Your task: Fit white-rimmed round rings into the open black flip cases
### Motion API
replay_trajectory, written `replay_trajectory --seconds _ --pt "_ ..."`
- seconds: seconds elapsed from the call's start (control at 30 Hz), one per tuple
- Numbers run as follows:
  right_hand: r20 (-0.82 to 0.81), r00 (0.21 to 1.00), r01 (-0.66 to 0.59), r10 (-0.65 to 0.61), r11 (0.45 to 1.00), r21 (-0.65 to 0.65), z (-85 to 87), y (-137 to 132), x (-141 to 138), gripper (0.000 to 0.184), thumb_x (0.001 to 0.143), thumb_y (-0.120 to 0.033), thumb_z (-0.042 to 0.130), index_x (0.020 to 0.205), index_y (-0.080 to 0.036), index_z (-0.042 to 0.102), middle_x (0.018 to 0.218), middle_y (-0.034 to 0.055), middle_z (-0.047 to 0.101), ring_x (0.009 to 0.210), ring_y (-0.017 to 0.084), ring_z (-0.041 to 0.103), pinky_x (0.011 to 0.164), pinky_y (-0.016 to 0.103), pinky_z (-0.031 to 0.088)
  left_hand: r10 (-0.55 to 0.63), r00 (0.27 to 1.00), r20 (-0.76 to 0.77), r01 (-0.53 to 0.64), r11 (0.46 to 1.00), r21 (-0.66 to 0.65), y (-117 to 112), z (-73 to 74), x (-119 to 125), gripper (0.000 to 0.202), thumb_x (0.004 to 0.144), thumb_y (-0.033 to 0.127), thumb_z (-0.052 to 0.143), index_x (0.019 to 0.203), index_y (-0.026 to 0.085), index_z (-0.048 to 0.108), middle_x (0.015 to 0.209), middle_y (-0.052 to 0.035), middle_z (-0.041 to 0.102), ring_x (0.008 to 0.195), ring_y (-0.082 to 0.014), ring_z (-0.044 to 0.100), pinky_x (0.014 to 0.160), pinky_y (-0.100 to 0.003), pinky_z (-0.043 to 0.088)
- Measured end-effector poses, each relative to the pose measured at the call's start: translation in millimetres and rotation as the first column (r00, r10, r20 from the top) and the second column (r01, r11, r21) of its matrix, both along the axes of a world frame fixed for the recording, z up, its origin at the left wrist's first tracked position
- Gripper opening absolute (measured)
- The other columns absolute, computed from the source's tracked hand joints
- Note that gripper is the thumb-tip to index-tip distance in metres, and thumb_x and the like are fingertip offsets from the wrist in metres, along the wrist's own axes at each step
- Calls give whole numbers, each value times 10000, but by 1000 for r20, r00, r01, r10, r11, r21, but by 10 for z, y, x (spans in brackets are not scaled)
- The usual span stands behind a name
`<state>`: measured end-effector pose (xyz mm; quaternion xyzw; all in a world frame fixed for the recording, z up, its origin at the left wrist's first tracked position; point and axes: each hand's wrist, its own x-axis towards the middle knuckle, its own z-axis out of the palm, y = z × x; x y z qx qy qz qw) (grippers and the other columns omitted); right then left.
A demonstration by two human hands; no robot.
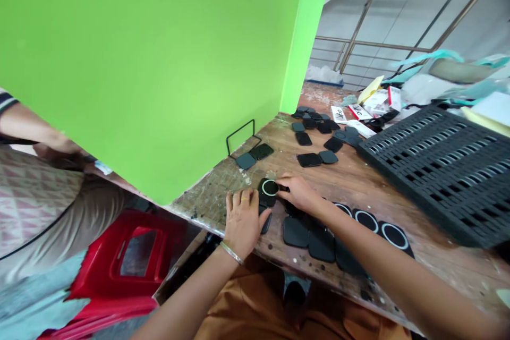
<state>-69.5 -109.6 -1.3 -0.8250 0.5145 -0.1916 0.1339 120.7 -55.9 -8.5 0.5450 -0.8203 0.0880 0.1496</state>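
A small black pad [268, 192] with a white ring on top is held between the two hands, near the front edge of the wooden surface [358, 180]. The left hand [241, 219] is laid flat with fingers spread, and its fingertips are pressed on the pad's near side. The right hand [299, 193] is closed on the pad's far edge with a pinch of thumb and fingers.

The pad looks flat, thin, stiff and light. Its top looks smooth, so it may slip; it is best held by its edges. It is lying flat with the ring facing up. It is nearly square, so no long side can be picked out.

Just right of the pad, a row of more ring pads [394, 235] and plain dark tiles [295, 231] is laid out. Behind the pad, more dark tiles [308, 159] are scattered. Far right of it, a black slotted tray [438, 164] is seen. Left of the pad, a green board [151, 64] is stood up, with a red stool [127, 260] below.
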Motion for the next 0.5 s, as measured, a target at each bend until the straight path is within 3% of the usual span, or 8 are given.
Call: replay_trajectory --seconds 0.27,0.4,0.5 --pt "5 999 43 -44 995 89 22 -132 27 98 758 -219 676 833 -162 705 808 33 676 738 151 585 649 225 387 -46 999 19 46 999 -2 13 26 -69 457 881 419 544 1239 135 550 1192 -133 561 1168 -314 456 1093 -556 254" --pt "-27 995 102 -100 989 110 20 -150 81 122 736 -198 651 830 -150 713 811 68 695 748 191 608 647 251 397 -37 998 44 37 999 -1 43 30 -98 464 890 426 525 1264 150 528 1206 -127 557 1188 -318 440 1094 -582 228" --pt "-34 995 99 -96 990 99 46 -96 92 257 755 -185 615 995 -151 699 911 92 694 831 214 609 714 271 419 -30 998 50 30 1000 5 57 36 -101 470 891 426 524 1271 150 525 1222 -132 554 1192 -318 437 1100 -584 215"
